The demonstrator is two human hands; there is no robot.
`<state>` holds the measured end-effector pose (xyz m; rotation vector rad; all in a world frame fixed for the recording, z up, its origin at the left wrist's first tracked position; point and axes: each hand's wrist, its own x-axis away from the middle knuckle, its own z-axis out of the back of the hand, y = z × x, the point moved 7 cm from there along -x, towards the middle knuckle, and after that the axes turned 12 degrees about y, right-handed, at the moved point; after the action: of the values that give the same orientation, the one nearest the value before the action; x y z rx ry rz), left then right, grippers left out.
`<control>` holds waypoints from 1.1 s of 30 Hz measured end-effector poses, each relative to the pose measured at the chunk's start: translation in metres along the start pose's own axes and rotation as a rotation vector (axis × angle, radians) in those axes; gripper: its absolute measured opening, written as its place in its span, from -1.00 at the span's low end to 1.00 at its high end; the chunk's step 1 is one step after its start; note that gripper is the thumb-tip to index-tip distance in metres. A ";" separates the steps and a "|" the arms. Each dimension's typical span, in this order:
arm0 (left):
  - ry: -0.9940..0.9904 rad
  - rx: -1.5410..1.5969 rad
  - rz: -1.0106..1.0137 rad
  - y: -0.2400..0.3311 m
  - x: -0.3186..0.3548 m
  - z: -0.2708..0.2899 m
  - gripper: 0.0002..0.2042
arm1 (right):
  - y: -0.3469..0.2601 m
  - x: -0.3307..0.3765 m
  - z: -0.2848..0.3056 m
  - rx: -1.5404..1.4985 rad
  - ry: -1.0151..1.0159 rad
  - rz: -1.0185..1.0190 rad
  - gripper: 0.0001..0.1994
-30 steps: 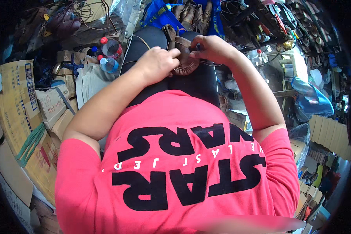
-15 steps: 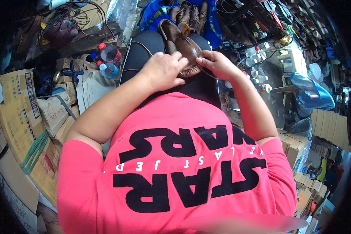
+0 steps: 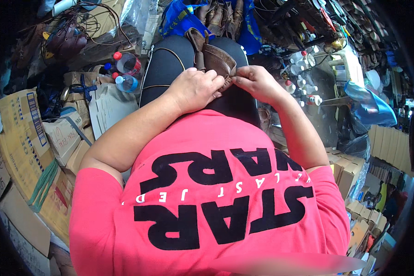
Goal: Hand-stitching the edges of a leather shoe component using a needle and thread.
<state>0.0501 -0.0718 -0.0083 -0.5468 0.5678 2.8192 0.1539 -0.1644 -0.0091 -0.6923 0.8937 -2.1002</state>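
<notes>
Brown leather piece (image 3: 220,59) is lying over our thighs (image 3: 163,69); our left hand (image 3: 198,90) and right hand (image 3: 254,83) are pinching its near edge. Slack cord (image 3: 177,55) is looping over our left thigh, possibly risking snags; uneven pinching could be skewing the edge.

The leather piece (image 3: 218,56) is brown, the trousers (image 3: 163,64) black, the shirt (image 3: 207,135) pink with black and white print, the bag (image 3: 174,19) bright blue, the string (image 3: 43,184) green.
</notes>
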 end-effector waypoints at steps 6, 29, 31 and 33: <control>-0.017 0.258 0.182 -0.022 -0.004 0.011 -0.76 | -0.002 0.040 0.055 -0.275 0.169 -0.158 -0.71; -0.250 0.715 0.258 -0.067 -0.060 -0.019 -0.84 | -0.043 0.005 0.020 0.438 0.293 0.193 -0.85; -0.283 0.754 0.271 -0.067 -0.060 -0.018 -0.83 | -0.045 0.009 0.014 0.509 0.305 0.235 -0.86; -0.327 0.723 0.268 -0.067 -0.059 -0.018 -0.79 | -0.045 0.010 0.009 0.578 0.327 0.322 -0.89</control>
<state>0.1280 -0.0269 -0.0224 0.1359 1.5639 2.5613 0.1355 -0.1538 0.0326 0.0928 0.4731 -2.0530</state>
